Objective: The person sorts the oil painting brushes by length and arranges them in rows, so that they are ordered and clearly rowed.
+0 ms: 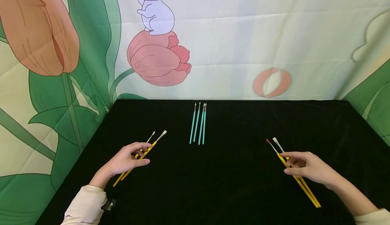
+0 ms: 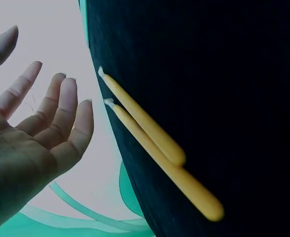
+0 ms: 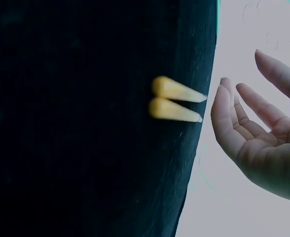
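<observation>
Two yellow-handled paintbrushes (image 1: 117,182) lie slanted on the black table at the left, a broad white tip on one and a small pale tip on the other. My left hand (image 1: 129,159) hovers over their handles, fingers loosely bent and spread from the thumb. At the right are a yellow paintbrush with a dark red tip (image 1: 281,159) and a yellow paintbrush with a white tip (image 1: 312,195), side by side. Above these my right hand (image 1: 309,167) hangs with relaxed fingers. Both wrist views show the hands apart from the yellow handles (image 2: 135,116) (image 3: 177,109), palms bare.
Several thin teal paintbrushes (image 1: 196,126) lie near the back middle of the black cloth-covered table (image 1: 225,177), bristles pointing away. A printed curtain (image 1: 219,48) with tulips and a white animal hangs right behind the table's far edge and along its left side.
</observation>
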Action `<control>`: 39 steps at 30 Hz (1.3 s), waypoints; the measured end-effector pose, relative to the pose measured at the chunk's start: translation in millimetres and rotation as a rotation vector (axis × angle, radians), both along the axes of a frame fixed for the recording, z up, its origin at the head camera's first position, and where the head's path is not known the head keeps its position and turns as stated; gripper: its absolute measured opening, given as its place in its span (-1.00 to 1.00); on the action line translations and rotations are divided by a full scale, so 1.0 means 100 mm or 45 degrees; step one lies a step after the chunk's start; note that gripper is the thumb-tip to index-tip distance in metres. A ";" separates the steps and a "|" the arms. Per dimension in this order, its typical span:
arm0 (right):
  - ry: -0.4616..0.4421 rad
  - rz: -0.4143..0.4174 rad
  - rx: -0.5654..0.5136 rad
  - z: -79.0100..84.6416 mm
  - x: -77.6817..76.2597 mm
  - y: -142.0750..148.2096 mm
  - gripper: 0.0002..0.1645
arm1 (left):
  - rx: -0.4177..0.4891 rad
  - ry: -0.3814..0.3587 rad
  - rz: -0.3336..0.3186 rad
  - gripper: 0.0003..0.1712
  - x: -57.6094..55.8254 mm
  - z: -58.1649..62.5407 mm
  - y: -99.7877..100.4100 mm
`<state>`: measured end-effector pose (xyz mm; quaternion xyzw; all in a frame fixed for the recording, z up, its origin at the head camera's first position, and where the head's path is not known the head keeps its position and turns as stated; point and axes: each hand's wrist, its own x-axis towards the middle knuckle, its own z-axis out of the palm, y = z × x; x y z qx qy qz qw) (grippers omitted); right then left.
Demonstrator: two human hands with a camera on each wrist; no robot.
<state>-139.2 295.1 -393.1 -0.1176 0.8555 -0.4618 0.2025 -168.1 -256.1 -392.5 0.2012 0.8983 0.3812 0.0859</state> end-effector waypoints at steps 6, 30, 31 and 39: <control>0.016 -0.033 0.018 -0.05 0.03 0.09 -0.20 | -0.024 -0.045 0.067 -0.45 -0.01 -0.03 -0.13; 0.105 -0.232 0.338 -0.18 0.07 0.10 -0.04 | -0.100 -0.232 0.219 -0.26 -0.10 -0.18 -0.26; 0.098 -0.234 0.333 -0.18 0.07 0.10 -0.05 | -0.107 -0.243 0.228 -0.26 -0.09 -0.18 -0.25; 0.015 -0.224 0.143 -0.14 0.08 0.15 -0.14 | -0.095 -0.268 0.214 -0.32 -0.10 -0.16 -0.26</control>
